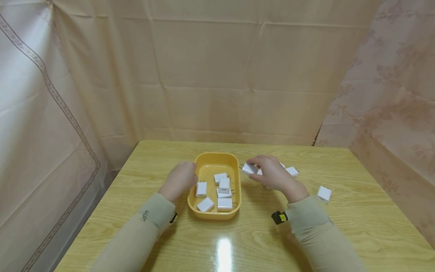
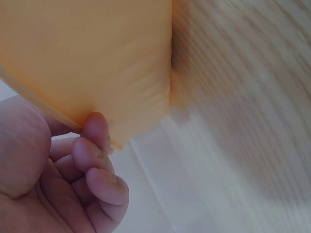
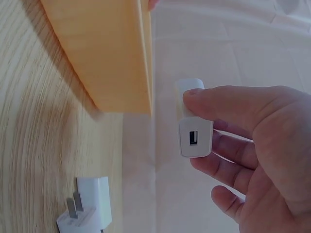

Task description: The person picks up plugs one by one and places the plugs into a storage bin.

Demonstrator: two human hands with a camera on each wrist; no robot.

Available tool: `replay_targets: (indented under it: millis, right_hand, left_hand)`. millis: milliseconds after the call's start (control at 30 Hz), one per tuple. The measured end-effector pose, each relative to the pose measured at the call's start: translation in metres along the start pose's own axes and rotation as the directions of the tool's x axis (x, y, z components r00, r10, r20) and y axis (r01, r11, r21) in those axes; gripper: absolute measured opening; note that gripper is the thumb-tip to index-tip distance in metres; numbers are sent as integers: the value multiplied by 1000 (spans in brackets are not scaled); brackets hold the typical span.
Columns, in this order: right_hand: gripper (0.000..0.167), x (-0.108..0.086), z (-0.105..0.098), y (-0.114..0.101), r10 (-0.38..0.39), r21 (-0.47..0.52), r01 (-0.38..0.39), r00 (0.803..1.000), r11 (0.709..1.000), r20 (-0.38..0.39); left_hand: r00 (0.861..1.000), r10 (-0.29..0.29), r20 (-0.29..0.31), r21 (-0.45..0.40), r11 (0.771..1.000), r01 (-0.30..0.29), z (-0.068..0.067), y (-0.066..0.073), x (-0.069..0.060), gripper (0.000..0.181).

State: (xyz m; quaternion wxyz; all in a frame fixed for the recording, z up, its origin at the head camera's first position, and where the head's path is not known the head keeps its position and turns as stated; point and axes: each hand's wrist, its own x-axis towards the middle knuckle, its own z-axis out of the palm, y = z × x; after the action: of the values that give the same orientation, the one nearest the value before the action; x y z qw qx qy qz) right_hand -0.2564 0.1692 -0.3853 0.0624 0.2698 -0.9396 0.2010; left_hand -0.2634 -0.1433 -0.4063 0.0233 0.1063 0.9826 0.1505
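In the head view my left hand (image 1: pixel 181 179) is at the left rim of a yellow plastic tray (image 1: pixel 217 216). The left wrist view has its curled fingers (image 2: pixel 108 187) gripping the tray's edge (image 2: pixel 53 109). My right hand (image 1: pixel 272 173) pinches a white USB charger plug (image 1: pixel 249 169) just right of the tray, prongs pointing left. Its USB port end (image 3: pixel 195 140) faces the right wrist camera, raised off the table, with the thumb across one side. Inside the tray lie several more white charger plugs (image 1: pixel 224 204), some overlapping.
A white charger plug (image 1: pixel 291 171) lies behind my right hand among others partly hidden by it. Another plug (image 1: pixel 324 193) sits apart, farther right. The wooden table (image 1: pixel 190 249) backs onto a hanging beige cloth (image 1: pixel 217 75), with cloths on both sides.
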Motion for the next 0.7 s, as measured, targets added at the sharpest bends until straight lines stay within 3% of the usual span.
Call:
replay_targets:
  millis: [300,700]
  right_hand:
    - [39,4,6,-10,-96,-19,96,995,995,-25]
    - [39,7,11,-25,-122,-29,122,993,992,-1]
  left_hand:
    - [1000,17,-6,18,1000,-17,-1,-1,0,26]
    - [1000,15,-8,18,1000,-15,0,-2,0,23]
